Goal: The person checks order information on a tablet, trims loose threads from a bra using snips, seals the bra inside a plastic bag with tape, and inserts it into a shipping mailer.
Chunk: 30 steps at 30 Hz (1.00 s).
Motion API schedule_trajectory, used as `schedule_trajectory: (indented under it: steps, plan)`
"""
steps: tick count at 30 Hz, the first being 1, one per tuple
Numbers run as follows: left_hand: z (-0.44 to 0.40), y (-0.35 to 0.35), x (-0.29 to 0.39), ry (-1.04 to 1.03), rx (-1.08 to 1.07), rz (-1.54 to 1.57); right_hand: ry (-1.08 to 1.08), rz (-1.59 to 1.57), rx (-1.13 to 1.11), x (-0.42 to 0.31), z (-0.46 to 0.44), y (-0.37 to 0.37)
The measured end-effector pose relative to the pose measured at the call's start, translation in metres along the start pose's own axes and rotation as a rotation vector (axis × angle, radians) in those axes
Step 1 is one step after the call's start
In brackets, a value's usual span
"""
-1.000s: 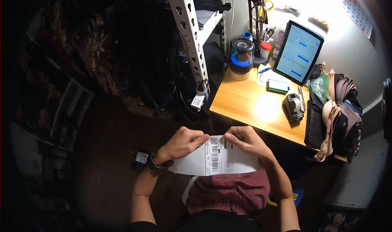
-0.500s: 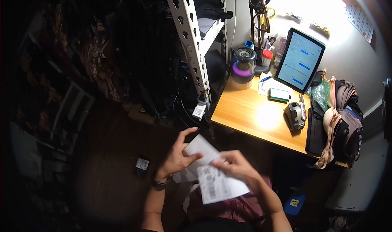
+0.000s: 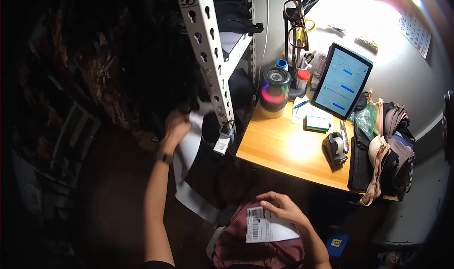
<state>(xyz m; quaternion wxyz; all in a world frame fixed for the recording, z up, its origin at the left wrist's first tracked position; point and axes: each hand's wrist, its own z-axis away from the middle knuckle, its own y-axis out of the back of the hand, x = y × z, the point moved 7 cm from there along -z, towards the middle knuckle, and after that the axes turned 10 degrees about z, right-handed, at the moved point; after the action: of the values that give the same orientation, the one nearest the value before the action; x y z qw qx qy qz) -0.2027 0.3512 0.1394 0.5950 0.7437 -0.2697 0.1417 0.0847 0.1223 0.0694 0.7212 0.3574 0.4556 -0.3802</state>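
Printed label (image 3: 267,230) sits just below the grasping fingers of the right hand (image 3: 286,208), upper edge partly covered. Left hand (image 3: 177,129), dim and blurred, overlaps white paper strip (image 3: 188,148); cannot tell its grip.

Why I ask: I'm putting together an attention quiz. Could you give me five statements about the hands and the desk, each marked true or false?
1. The right hand covers part of the label. True.
2. The tablet's screen is dark. False: it is lit.
3. The left hand is on the tablet. False: it is by the white strip, away from the desk.
4. The tape dispenser is on the desk. True.
5. The jar near the speaker has a green lid. False: its lid is red.
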Motion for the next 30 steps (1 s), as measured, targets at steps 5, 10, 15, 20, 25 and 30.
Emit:
schedule_trajectory:
  steps: [5, 10, 15, 20, 25, 30]
  plan:
    - [-0.097, -0.047, -0.007, 0.062, -0.049, -0.18, -0.147, 0.019, 0.04, 0.038, 0.016, 0.006]
    - [-0.15, -0.094, -0.003, 0.12, -0.105, -0.257, -0.237, -0.021, 0.071, 0.058, 0.03, 0.013]
    - [-0.171, -0.118, 0.006, 0.15, -0.125, -0.284, -0.268, 0.037, 0.085, 0.072, 0.032, 0.013]
    - [-0.183, -0.129, 0.002, 0.152, -0.128, -0.294, -0.255, 0.129, -0.015, 0.068, 0.025, 0.01]
    - [-0.171, -0.125, -0.004, 0.132, -0.136, -0.284, -0.164, 0.109, -0.017, 0.065, 0.021, 0.012]
    - [-0.145, -0.111, -0.018, 0.127, -0.123, -0.247, 0.024, 0.055, 0.047, 0.045, 0.022, 0.018]
